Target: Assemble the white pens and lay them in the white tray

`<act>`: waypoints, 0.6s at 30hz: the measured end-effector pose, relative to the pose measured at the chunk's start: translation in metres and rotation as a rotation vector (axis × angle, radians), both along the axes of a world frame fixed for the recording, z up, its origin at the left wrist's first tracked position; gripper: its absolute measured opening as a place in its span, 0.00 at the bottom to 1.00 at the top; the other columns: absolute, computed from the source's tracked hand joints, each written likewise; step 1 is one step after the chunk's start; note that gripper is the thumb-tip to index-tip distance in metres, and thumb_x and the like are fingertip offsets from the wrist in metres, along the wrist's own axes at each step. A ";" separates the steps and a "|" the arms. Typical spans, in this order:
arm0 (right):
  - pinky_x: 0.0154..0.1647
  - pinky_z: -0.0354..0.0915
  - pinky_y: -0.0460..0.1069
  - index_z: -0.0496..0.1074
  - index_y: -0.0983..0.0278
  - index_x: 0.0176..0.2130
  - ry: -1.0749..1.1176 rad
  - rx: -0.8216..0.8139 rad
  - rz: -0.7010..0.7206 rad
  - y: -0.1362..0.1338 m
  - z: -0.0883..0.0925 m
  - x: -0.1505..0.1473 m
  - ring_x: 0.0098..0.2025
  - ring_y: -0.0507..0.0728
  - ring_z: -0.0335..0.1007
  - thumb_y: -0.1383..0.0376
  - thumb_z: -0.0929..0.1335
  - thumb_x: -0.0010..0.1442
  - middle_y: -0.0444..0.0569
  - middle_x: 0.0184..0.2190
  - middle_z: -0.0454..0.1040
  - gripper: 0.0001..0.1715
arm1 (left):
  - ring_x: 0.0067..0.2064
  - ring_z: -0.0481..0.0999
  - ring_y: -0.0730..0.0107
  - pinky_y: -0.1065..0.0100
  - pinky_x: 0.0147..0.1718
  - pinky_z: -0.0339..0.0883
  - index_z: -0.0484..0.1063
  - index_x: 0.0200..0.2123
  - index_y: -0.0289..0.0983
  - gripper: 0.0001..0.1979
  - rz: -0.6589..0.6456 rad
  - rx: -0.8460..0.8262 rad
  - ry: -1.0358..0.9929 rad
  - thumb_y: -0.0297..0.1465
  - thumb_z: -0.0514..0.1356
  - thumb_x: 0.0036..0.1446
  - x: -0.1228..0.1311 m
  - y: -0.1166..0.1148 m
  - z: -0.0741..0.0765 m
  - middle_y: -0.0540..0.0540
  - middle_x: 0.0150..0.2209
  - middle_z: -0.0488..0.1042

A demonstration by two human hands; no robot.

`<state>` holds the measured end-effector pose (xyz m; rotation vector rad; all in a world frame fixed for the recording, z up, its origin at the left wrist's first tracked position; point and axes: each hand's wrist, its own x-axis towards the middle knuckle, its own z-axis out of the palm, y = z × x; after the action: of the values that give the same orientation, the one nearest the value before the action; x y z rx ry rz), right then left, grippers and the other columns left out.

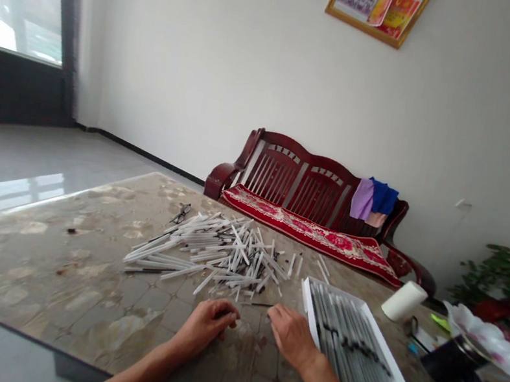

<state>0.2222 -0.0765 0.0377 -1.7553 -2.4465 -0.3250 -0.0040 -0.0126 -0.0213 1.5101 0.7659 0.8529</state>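
A loose heap of thin white plastic sticks (209,255) remains at centre on the mottled stone-topped bench (40,258), while many are already ranked in a white rectangular tray (385,349) at lower right. The left hand (206,325) is loosely curled and the right hand (291,337) has its fingers together; no pinch can be made out.

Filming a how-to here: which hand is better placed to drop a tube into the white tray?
Right, likely: the right hand lies beside the white tray, while the left hand is farther from it.
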 end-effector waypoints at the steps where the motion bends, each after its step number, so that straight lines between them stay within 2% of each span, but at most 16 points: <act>1: 0.38 0.67 0.48 0.71 0.63 0.37 0.139 0.077 -0.004 -0.001 0.001 -0.004 0.37 0.56 0.74 0.76 0.63 0.59 0.49 0.34 0.76 0.12 | 0.20 0.68 0.73 0.73 0.21 0.61 0.77 0.31 0.34 0.14 -0.006 0.010 0.002 0.38 0.58 0.55 0.000 0.000 0.001 0.47 0.26 0.77; 5: 0.39 0.71 0.48 0.69 0.62 0.46 0.923 0.362 -0.066 -0.004 0.001 -0.044 0.37 0.55 0.76 0.65 0.64 0.63 0.51 0.40 0.77 0.11 | 0.19 0.68 0.74 0.72 0.20 0.60 0.78 0.32 0.34 0.20 -0.056 0.006 -0.039 0.44 0.56 0.58 -0.002 -0.003 0.008 0.45 0.27 0.78; 7: 0.38 0.73 0.49 0.69 0.62 0.46 1.255 0.344 -0.099 -0.005 -0.005 -0.072 0.37 0.56 0.77 0.61 0.64 0.64 0.52 0.40 0.77 0.12 | 0.19 0.68 0.74 0.73 0.19 0.58 0.79 0.36 0.34 0.21 -0.043 -0.044 -0.122 0.46 0.57 0.57 -0.004 -0.003 0.014 0.45 0.29 0.79; 10: 0.37 0.73 0.50 0.71 0.63 0.41 1.512 0.217 -0.150 -0.005 -0.022 -0.102 0.37 0.57 0.77 0.57 0.66 0.61 0.51 0.37 0.78 0.13 | 0.17 0.66 0.75 0.74 0.16 0.54 0.78 0.37 0.34 0.23 0.038 -0.137 -0.243 0.48 0.61 0.52 -0.008 -0.002 0.020 0.47 0.25 0.77; 12: 0.35 0.73 0.50 0.72 0.63 0.38 1.561 0.146 -0.178 -0.003 -0.032 -0.107 0.35 0.58 0.77 0.55 0.68 0.59 0.50 0.34 0.78 0.14 | 0.17 0.64 0.76 0.75 0.16 0.53 0.77 0.35 0.34 0.23 0.119 -0.198 -0.315 0.48 0.65 0.48 -0.009 -0.001 0.021 0.51 0.19 0.72; 14: 0.33 0.72 0.50 0.73 0.64 0.38 1.513 0.095 -0.191 0.001 -0.037 -0.100 0.33 0.58 0.76 0.56 0.69 0.57 0.49 0.32 0.78 0.14 | 0.17 0.63 0.76 0.75 0.16 0.54 0.77 0.33 0.34 0.22 0.217 -0.249 -0.383 0.48 0.67 0.45 -0.009 0.002 0.020 0.54 0.16 0.69; 16: 0.35 0.71 0.50 0.74 0.64 0.38 1.341 0.093 -0.211 0.007 -0.036 -0.083 0.35 0.58 0.76 0.59 0.68 0.57 0.50 0.33 0.78 0.12 | 0.18 0.64 0.76 0.75 0.17 0.56 0.75 0.29 0.34 0.22 0.309 -0.274 -0.427 0.48 0.69 0.41 -0.007 0.005 0.018 0.53 0.17 0.69; 18: 0.39 0.69 0.49 0.76 0.63 0.37 1.044 0.118 -0.266 0.014 -0.031 -0.066 0.37 0.58 0.75 0.64 0.67 0.58 0.50 0.34 0.78 0.07 | 0.19 0.67 0.74 0.74 0.17 0.59 0.74 0.26 0.34 0.23 0.370 -0.291 -0.448 0.49 0.70 0.38 -0.005 0.007 0.017 0.51 0.18 0.71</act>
<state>0.1565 -0.0620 0.0069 -1.5893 -1.4316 0.3510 -0.0088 -0.0053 -0.0044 0.8844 0.7998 1.2437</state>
